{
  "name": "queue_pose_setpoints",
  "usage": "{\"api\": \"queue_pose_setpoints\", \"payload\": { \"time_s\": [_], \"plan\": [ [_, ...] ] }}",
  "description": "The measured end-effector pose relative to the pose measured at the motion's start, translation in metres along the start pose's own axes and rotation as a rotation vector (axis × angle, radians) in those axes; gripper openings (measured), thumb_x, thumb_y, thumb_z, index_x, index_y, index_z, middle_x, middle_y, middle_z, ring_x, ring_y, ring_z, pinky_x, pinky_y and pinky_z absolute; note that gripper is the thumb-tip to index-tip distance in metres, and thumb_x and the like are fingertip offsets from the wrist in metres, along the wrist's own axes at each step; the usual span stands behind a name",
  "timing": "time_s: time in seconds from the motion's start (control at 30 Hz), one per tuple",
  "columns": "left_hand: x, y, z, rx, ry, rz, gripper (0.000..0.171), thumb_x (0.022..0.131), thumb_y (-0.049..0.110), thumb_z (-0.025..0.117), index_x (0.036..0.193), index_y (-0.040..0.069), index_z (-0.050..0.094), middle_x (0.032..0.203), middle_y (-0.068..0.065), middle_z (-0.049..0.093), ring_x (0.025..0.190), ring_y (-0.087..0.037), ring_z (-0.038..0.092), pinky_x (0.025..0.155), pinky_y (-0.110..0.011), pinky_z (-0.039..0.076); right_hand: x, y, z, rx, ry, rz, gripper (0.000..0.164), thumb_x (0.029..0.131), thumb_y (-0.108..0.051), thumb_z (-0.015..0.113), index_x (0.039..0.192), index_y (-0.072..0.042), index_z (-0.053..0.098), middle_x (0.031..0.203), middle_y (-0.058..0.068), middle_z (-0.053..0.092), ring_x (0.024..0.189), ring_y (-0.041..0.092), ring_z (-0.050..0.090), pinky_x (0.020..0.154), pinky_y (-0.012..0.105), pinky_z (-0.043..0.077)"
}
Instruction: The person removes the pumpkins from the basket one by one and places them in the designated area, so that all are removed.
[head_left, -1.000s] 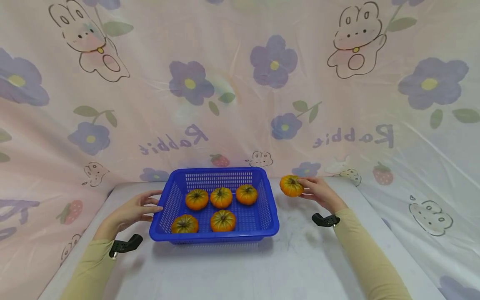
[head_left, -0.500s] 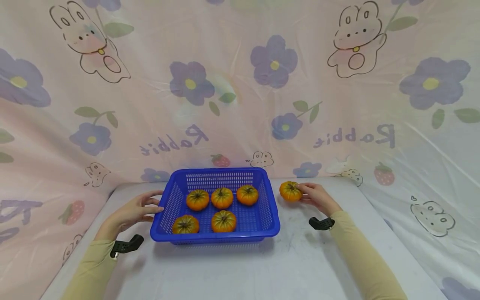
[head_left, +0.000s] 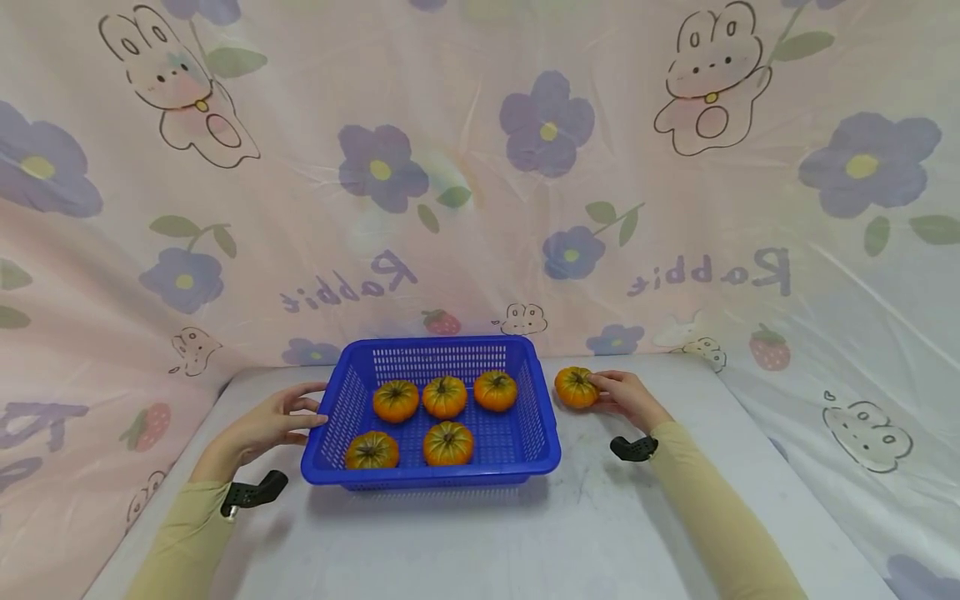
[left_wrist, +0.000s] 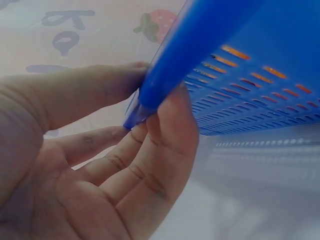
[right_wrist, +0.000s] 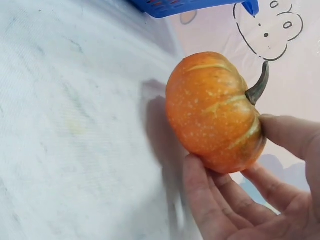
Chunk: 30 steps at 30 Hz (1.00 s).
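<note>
A blue plastic basket stands on the white table, and several small orange pumpkins such as this pumpkin sit in it. At the basket's left side, my left hand pinches the rim, thumb above and fingers beneath. To the right of the basket, my right hand holds another pumpkin between thumb and fingertips. Its curved stem points away from the table in the right wrist view. That pumpkin is low by the table; whether it touches the surface I cannot tell.
Behind the table hangs a pale printed curtain with flowers and rabbits, close to the basket's back. The white table reaches forward and to both sides. A black wrist camera juts from each wrist.
My right hand has come down toward the table with the pumpkin and shifted slightly left. The left hand stays at the basket's rim, and the basket keeps its place.
</note>
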<state>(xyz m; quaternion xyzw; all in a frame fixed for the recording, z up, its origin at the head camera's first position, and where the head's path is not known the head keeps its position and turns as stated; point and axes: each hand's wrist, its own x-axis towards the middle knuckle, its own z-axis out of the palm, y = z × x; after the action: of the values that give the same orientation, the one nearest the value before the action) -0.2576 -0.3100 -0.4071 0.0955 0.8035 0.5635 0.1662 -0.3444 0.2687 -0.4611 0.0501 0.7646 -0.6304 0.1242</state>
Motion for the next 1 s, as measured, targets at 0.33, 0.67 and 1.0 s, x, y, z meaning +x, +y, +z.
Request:
{"api": "queue_pose_setpoints", "payload": {
  "time_s": [0.33,0.67,1.0],
  "plan": [
    [0.000,0.001,0.000,0.006,0.006,-0.008,0.076,0.092,0.019,0.066,0.149,0.001,0.020,0.119,-0.024,0.051,0.097,-0.030,0.062,0.084,-0.045,0.053,0.005,0.003,0.005,0.076,0.008,0.032,0.057,0.099,-0.025,0.054,0.138,0.012,0.034,0.137,0.028,0.040,0.090,0.019,0.063,0.095,0.043,0.047],
    [-0.001,0.002,0.001,0.013,0.007,-0.006,0.076,0.092,0.020,0.066,0.149,0.001,0.020,0.119,-0.024,0.051,0.097,-0.030,0.062,0.085,-0.045,0.053,0.007,0.004,0.011,0.073,0.036,0.036,0.058,0.099,-0.025,0.055,0.137,0.014,0.035,0.135,0.028,0.040,0.086,0.018,0.063,0.089,0.039,0.051],
    [-0.002,-0.002,0.002,-0.018,0.007,0.018,0.072,0.093,0.017,0.065,0.147,-0.004,0.021,0.117,-0.026,0.050,0.096,-0.030,0.062,0.083,-0.042,0.054,0.003,0.003,0.008,0.009,0.053,0.026,0.056,0.099,-0.026,0.053,0.136,0.014,0.037,0.134,0.030,0.042,0.088,0.018,0.064,0.088,0.039,0.051]
  ]
}}
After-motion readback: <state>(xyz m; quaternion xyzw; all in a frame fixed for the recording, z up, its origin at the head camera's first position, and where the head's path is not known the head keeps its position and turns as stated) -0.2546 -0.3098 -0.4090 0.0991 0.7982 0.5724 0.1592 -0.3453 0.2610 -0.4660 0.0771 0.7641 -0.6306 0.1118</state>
